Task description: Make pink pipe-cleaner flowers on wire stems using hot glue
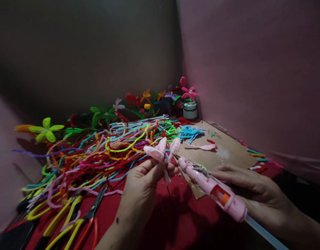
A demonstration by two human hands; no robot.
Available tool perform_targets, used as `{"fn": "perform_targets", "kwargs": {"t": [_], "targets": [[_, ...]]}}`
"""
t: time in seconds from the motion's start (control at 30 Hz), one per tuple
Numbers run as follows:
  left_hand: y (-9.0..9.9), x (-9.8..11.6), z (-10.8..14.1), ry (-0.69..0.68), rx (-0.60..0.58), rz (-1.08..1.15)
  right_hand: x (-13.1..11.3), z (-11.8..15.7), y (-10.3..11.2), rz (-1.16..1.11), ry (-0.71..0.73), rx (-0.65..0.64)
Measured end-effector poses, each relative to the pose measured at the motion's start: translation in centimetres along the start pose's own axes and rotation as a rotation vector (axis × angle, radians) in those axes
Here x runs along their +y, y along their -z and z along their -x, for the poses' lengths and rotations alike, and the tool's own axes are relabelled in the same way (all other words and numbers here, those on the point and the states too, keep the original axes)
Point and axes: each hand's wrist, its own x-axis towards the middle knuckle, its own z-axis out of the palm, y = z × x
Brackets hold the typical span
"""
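Pinched between the fingers of my left hand (146, 178) is a pale pink flower (157, 152) of fuzzy petals, with a thin dark stem pointing down below the fingers. My right hand (256, 194) holds a pink glue gun (204, 180), its palm and fingers against the far side of the body. A translucent glue stick (264, 232) sticks out of the gun's rear. The gun's metal tip is close to the right petal of the flower; whether they touch I cannot tell.
Colourful pipe cleaners (118, 146) are heaped at left and centre. Scissors (93, 208) and pliers (58, 218) lie at front left on the red cloth (173, 222). A brown board (225, 146) carries a loose pink petal (205, 147) and blue pieces (190, 132). Finished flowers (47, 129) stand behind.
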Motion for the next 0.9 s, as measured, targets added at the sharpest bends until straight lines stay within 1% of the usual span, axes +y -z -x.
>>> {"fn": "perform_targets", "kwargs": {"t": [0.13,0.33,0.57,0.73,0.8,0.9], "targets": [[-0.04,0.01,0.12,0.005,-0.015,-0.015,0.05,0.12,0.08,0.005,0.02,-0.001],[-0.21,0.09,0.2,-0.001,-0.013,-0.017,0.21,0.18,0.02,0.013,-0.006,-0.009],[0.0,0.44,0.09,0.026,0.018,0.04,-0.14,-0.06,0.38,-0.059,-0.009,0.05],[0.09,0.36,0.17,0.034,0.02,0.049,-0.2,-0.05,0.68,-0.132,-0.056,0.033],[0.15,0.24,0.15,0.033,0.008,0.031,-0.2,-0.03,0.61,-0.12,-0.051,0.025],[0.34,0.06,0.09,0.024,-0.004,0.014,-0.3,-0.12,0.33,-0.085,-0.01,-0.02]]}}
